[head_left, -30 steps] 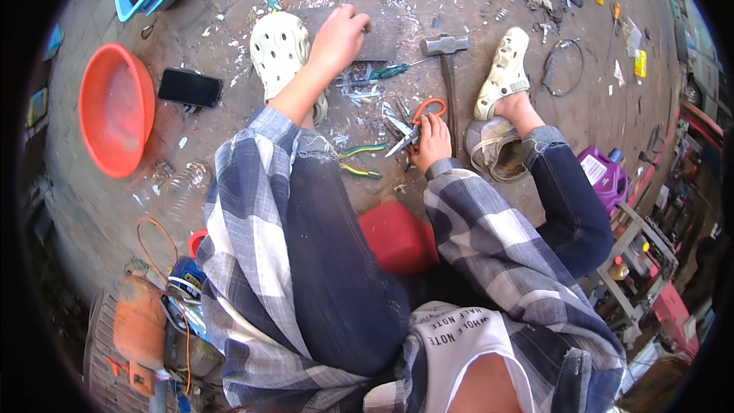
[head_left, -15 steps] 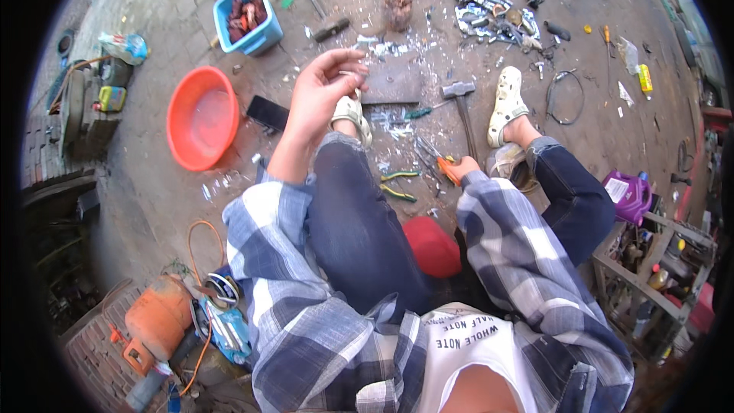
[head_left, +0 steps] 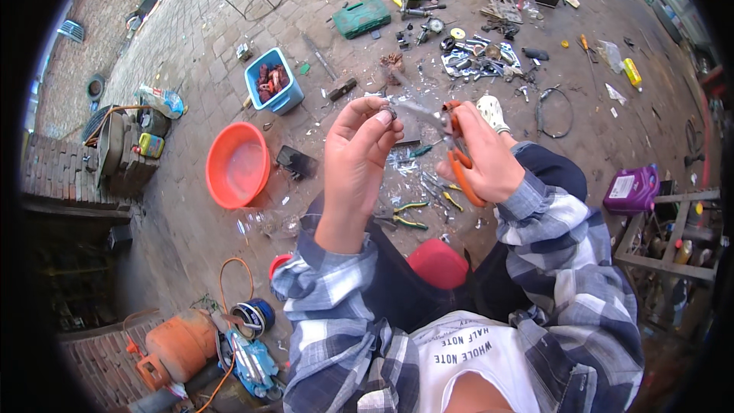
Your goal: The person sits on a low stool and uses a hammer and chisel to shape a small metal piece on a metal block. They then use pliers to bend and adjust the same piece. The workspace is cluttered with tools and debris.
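Raised above my legs, my left hand (head_left: 355, 149) pinches a small dark object (head_left: 388, 115), too small to name, between thumb and fingers. My right hand (head_left: 491, 159) grips orange-handled scissors (head_left: 464, 178); their metal blades point left, close to the pinched object. Below my hands, a green-handled screwdriver (head_left: 420, 151), scattered metal bits and yellow-handled pliers (head_left: 410, 223) lie on the paving by a dark metal plate (head_left: 410, 139). A white clog (head_left: 492, 112) shows beyond my right hand.
A red basin (head_left: 225, 164), a phone (head_left: 298, 162) and a blue bin (head_left: 283, 97) lie to the left. Farther out are a green case (head_left: 359, 17) and scattered tools (head_left: 480, 60). A purple jug (head_left: 628, 191) stands right, an orange gas cylinder (head_left: 180, 349) lower left.
My left hand left the floor area and now pinches a small object. My right hand lifted the scissors from near the ground to beside it. The view tilted outward.
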Action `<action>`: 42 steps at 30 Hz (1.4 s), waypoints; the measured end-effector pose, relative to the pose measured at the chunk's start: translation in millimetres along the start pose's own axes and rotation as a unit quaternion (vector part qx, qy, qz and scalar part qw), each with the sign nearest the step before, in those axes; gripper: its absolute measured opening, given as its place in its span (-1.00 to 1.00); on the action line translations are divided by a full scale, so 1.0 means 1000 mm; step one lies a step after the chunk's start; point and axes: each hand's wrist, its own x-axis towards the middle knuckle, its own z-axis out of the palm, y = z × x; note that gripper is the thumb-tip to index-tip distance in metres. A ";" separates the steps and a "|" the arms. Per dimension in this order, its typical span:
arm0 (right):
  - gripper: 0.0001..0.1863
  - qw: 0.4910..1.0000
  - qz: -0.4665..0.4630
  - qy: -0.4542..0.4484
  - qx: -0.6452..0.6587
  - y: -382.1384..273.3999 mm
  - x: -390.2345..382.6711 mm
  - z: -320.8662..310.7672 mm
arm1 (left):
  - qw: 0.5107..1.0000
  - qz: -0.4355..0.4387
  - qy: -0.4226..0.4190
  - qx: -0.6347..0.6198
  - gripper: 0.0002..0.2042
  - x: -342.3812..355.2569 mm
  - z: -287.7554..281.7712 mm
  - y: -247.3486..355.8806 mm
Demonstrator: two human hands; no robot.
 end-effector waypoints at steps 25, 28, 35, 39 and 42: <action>-0.45 0.994 -0.015 -0.032 -0.105 0.038 0.005 0.017 | 0.989 0.088 0.076 0.086 -0.88 0.009 -0.011 -0.038; -0.45 0.995 -0.010 -0.035 -0.090 0.040 0.001 0.020 | 0.991 0.066 0.083 0.085 -0.88 0.010 -0.010 -0.038; -0.50 0.997 -0.013 -0.046 -0.067 0.049 -0.006 0.029 | 0.996 0.025 0.077 0.045 -0.90 0.011 -0.015 -0.044; -0.55 0.995 0.026 -0.093 -0.030 0.042 -0.006 0.022 | 0.996 -0.013 0.084 0.002 -0.90 0.012 -0.015 -0.045; -0.57 0.989 0.048 -0.135 0.038 0.042 -0.005 0.020 | 0.996 -0.036 0.081 -0.024 -0.89 0.013 -0.018 -0.048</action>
